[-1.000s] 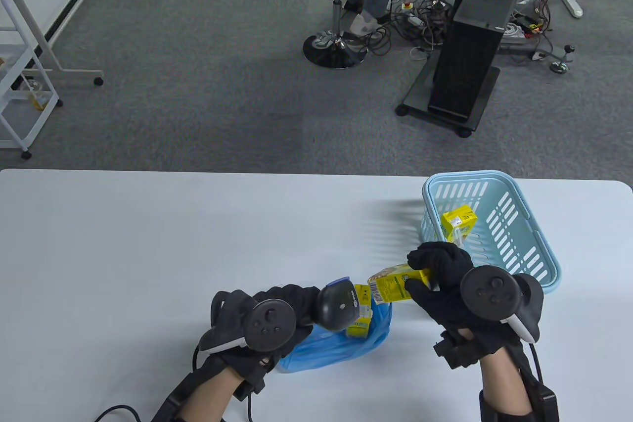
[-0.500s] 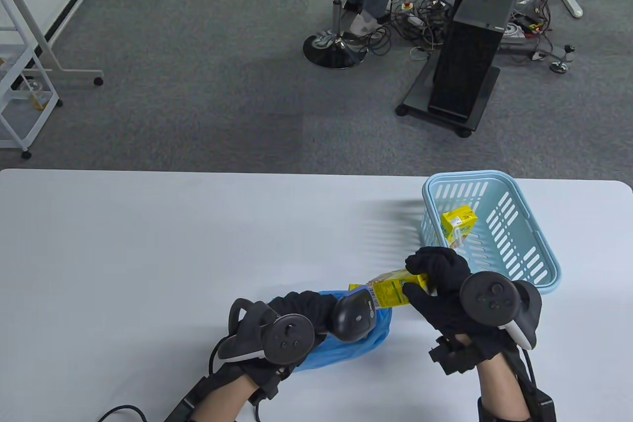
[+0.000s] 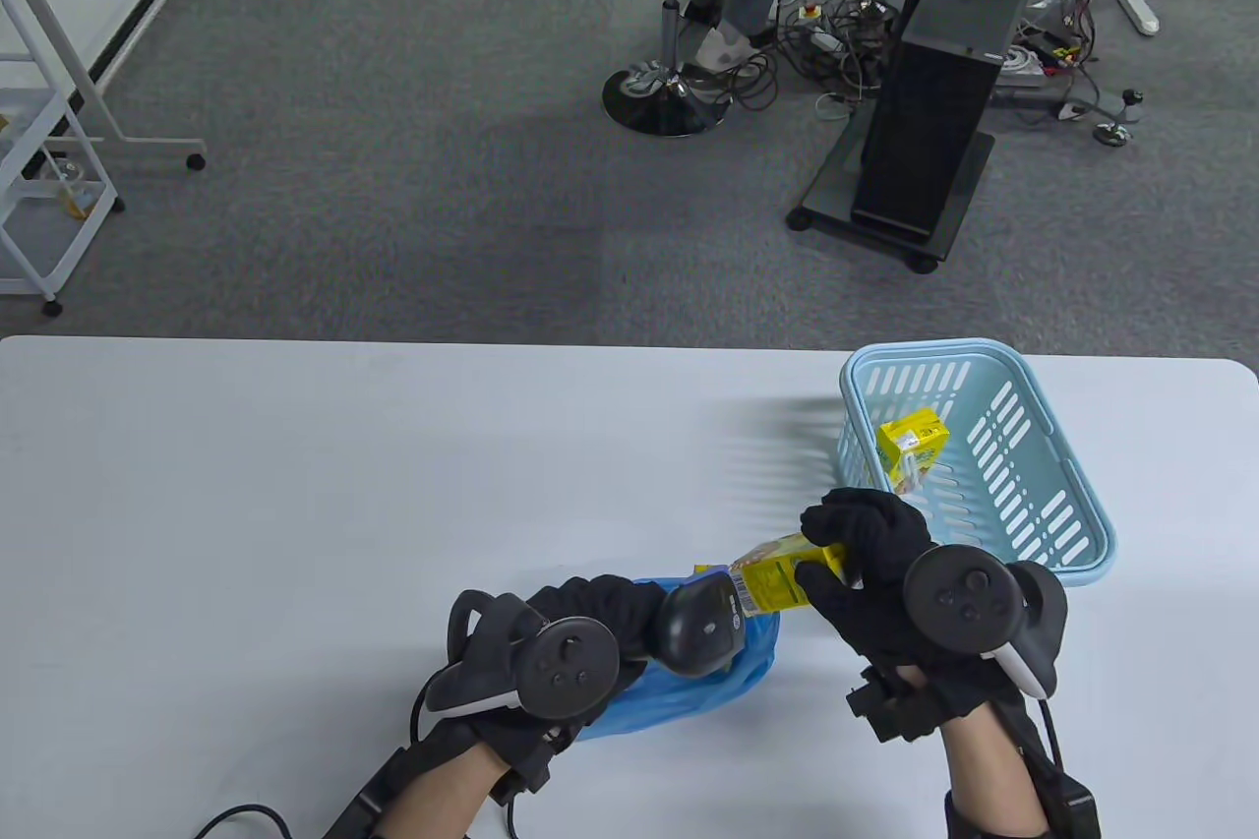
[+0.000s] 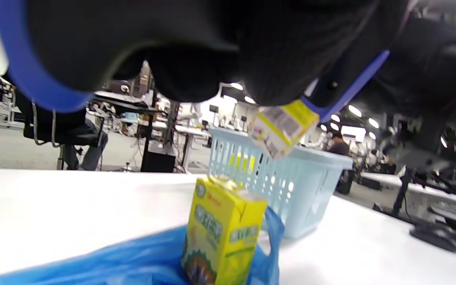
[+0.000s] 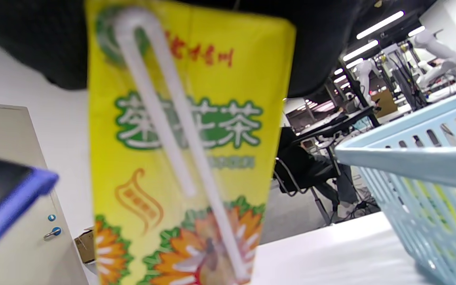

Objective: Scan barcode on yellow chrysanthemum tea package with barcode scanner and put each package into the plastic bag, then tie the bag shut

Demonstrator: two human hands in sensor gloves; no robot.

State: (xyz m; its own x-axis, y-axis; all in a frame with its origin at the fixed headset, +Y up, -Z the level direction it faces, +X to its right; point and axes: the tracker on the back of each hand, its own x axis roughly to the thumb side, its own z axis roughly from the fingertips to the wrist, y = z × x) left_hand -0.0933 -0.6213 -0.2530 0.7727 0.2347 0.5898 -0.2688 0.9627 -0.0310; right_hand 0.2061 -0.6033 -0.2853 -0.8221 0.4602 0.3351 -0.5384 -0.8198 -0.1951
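Tea package (image 3: 782,573) gripped by right hand (image 3: 870,564) at scanner (image 3: 700,628), left hand (image 3: 580,618) gripping it | one package in bag (image 3: 679,696), one in basket (image 3: 1072,524) at 1 o'clock | bag untied

You look down on the table (image 3: 295,485) from above; your wrist cameras sit low, close; all share the basket (image 3: 1072,524).

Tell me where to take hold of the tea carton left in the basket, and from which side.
Take the tea carton by its two broad faces near the top, coming straight down from above. It stands tilted against the near-left wall of the basket, whose slotted walls block a sideways reach. The right hand is closest, but it holds another carton now.
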